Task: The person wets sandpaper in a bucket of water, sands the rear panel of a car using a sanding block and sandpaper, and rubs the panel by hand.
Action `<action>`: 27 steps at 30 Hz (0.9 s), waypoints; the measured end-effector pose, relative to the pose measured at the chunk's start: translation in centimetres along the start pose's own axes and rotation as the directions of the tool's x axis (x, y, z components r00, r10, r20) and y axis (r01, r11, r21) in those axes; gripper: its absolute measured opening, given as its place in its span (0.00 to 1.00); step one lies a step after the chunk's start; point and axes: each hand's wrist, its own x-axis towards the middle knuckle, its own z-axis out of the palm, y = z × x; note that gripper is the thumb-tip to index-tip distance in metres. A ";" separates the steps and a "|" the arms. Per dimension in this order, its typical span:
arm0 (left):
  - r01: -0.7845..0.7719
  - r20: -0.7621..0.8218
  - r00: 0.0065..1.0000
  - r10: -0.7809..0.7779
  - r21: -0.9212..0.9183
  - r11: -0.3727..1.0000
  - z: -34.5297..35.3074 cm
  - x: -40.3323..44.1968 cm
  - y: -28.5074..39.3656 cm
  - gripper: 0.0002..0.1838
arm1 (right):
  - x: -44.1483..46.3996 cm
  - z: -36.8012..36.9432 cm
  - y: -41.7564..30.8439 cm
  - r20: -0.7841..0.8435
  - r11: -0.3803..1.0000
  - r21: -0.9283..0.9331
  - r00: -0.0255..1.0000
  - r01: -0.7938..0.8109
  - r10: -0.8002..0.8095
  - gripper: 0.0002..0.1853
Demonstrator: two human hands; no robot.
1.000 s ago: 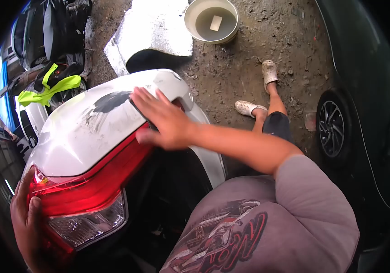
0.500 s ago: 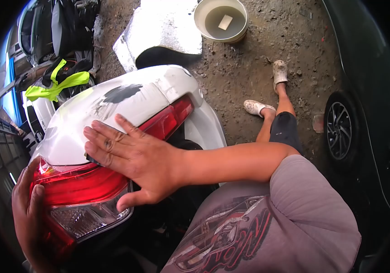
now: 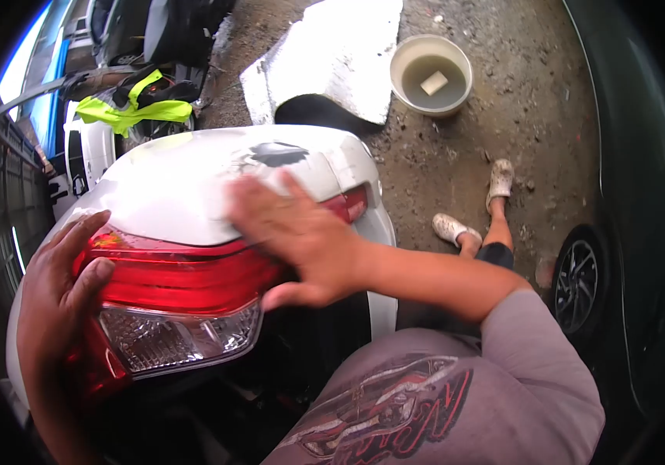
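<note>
A person's right hand (image 3: 301,240), blurred and flat with the thumb spread wide, lies across a glossy white vehicle body panel (image 3: 177,178) beneath a dark scuffed patch (image 3: 278,153); whether anything sits under the palm cannot be told. The left hand (image 3: 61,287), fingers extended and gripping nothing, rests on the outer end of the red-and-clear plastic tail light (image 3: 177,275), set along the panel's near edge. Beyond, on bare brown ground, a crumpled white sheet (image 3: 332,58) lies near a round, pale bucket (image 3: 433,46) of cloudy water holding a cream rectangular block (image 3: 434,83)
</note>
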 end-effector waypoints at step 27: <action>-0.036 -0.008 0.999 0.037 0.076 0.996 -0.3 0.5 -0.9 0.49 | 4.0 -2.0 2.2 0.144 0.985 0.009 0.974 0.175 -0.174 0.61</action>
